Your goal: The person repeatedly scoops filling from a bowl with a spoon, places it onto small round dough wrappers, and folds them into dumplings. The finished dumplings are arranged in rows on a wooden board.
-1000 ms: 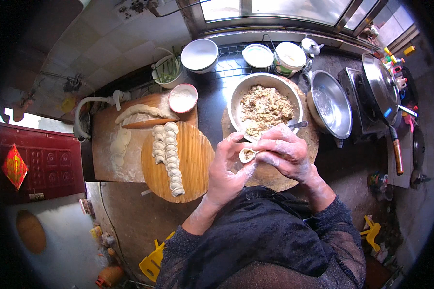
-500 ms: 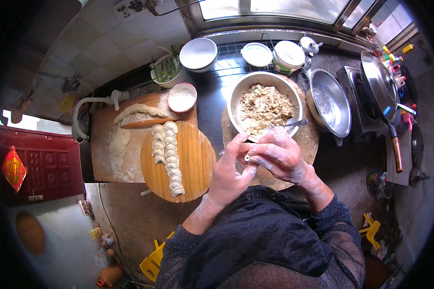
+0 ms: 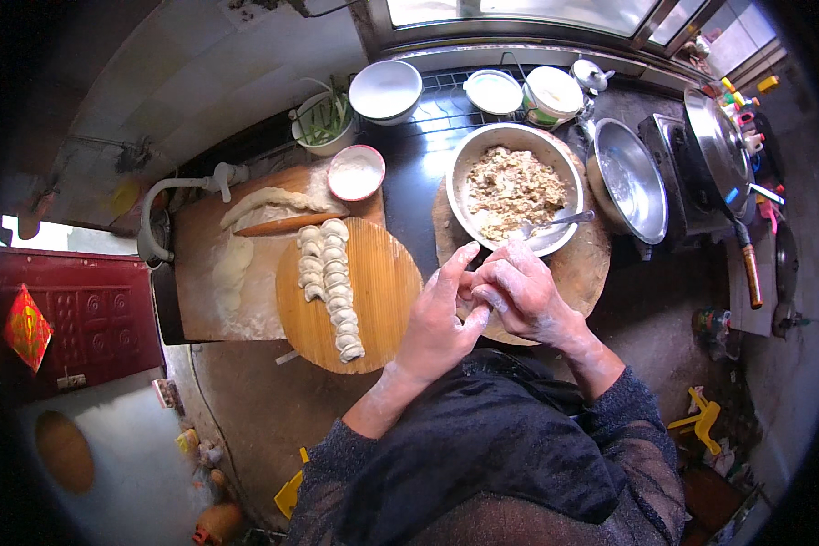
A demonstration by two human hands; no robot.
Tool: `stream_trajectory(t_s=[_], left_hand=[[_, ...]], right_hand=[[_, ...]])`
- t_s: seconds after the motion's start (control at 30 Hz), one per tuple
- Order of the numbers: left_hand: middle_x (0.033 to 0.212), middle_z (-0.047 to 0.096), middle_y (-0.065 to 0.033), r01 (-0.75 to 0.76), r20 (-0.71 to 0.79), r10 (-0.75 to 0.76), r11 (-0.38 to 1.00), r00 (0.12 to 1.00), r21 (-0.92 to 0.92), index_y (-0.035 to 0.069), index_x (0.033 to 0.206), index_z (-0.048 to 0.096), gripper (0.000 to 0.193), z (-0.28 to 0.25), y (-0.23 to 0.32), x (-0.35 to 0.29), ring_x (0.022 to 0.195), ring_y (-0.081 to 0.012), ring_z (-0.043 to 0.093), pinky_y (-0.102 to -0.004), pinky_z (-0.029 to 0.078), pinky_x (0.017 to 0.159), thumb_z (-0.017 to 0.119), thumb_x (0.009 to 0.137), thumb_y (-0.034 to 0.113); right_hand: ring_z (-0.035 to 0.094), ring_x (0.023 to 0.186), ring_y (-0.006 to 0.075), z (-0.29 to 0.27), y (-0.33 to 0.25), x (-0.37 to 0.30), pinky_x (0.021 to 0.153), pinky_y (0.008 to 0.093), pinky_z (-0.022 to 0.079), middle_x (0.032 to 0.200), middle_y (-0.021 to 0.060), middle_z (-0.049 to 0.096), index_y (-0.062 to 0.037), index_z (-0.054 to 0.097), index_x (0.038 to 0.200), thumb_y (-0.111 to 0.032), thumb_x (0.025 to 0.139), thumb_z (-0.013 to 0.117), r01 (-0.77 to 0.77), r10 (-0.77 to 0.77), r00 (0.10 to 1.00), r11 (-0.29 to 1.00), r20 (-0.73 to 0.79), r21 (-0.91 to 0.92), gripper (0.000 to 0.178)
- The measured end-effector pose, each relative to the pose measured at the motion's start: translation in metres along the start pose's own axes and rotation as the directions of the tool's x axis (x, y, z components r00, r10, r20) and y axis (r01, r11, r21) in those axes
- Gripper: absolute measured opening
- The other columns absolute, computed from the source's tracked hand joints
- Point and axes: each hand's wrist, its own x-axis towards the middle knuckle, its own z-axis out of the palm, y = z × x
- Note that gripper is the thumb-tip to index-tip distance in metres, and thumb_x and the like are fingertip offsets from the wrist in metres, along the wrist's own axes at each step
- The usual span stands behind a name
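My left hand [image 3: 435, 314] and my right hand [image 3: 526, 296], both dusted with flour, meet in front of me with fingers pressed together. They close around a small dumpling, now almost wholly hidden by the fingers. Just beyond them sits a white bowl [image 3: 575, 187] of minced filling [image 3: 515, 187], a metal spoon [image 3: 569, 220] leaning in it. To the left, a round wooden board [image 3: 387, 296] carries two rows of pleated dumplings [image 3: 338, 282], one longer than the other.
Under that round board lies a floury rectangular board [image 3: 191, 296] with a dough strip [image 3: 268, 201] and rolling pin [image 3: 291, 225]. A small flour bowl [image 3: 356, 173] stands behind. On the right are a steel basin [image 3: 630, 173] and a lidded pan [image 3: 714, 136]. A round chopping block [image 3: 587, 278] supports the filling bowl.
My fingers have closed further over the dumpling, whose pale edge showed between them before. The whole view has shifted slightly, with the boards and bowls appearing a little farther right.
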Motion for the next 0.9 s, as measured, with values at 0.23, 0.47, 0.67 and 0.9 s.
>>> stream_trajectory(t_s=[0.23, 0.47, 0.67, 0.9], left_hand=[[0.103, 0.065, -0.0088, 0.377, 0.188, -0.339, 0.669, 0.922, -0.640, 0.002, 0.140, 0.040, 0.061, -0.048, -0.019, -0.014, 0.086, -0.0103, 0.063, -0.0246, 0.053, 0.070, 0.069, 0.087, -0.001], [0.106, 0.064, -0.0109, 0.457, 0.259, -0.379, 0.679, 0.889, -0.575, -0.001, 0.134, 0.047, 0.042, -0.092, -0.033, -0.027, 0.089, -0.0157, 0.066, -0.0267, 0.055, 0.070, 0.063, 0.096, 0.008], [0.104, 0.065, -0.0112, 0.396, 0.135, -0.404, 0.679, 0.905, -0.618, -0.002, 0.126, 0.053, 0.027, -0.104, -0.049, -0.033, 0.087, -0.0156, 0.066, -0.0274, 0.057, 0.070, 0.054, 0.102, 0.010], [0.106, 0.067, -0.0093, 0.275, 0.071, -0.280, 0.809, 0.957, -0.520, -0.002, 0.121, 0.057, 0.030, -0.121, -0.055, -0.042, 0.092, -0.0179, 0.068, -0.0284, 0.057, 0.078, 0.063, 0.093, 0.004]], right_hand=[[0.061, 0.093, 0.0259, 0.040, -0.003, 0.008, 0.081, 0.0380, 0.049, 0.100, 0.0141, 0.061, -0.0027, 0.056, 0.115, -0.021, 0.098, 0.057, -0.535, 0.453, 0.841, 0.617, 0.295, 0.577, 0.024], [0.056, 0.077, 0.0278, 0.061, -0.012, 0.019, 0.070, 0.0388, 0.046, 0.084, 0.0166, 0.051, -0.0006, 0.054, 0.100, -0.022, 0.102, 0.053, -0.461, 0.327, 0.853, 0.837, 0.407, 0.294, 0.021], [0.048, 0.073, 0.0106, 0.078, -0.018, 0.031, 0.066, 0.0291, 0.043, 0.077, 0.0020, 0.052, -0.0013, 0.056, 0.088, -0.028, 0.104, 0.053, -0.647, 0.463, 0.751, 0.659, 0.471, 0.384, 0.031], [0.049, 0.069, 0.0208, 0.092, -0.031, 0.030, 0.065, 0.0365, 0.044, 0.074, 0.0116, 0.051, 0.0006, 0.055, 0.094, -0.025, 0.101, 0.055, -0.593, 0.413, 0.756, 0.760, 0.507, 0.265, 0.027]])
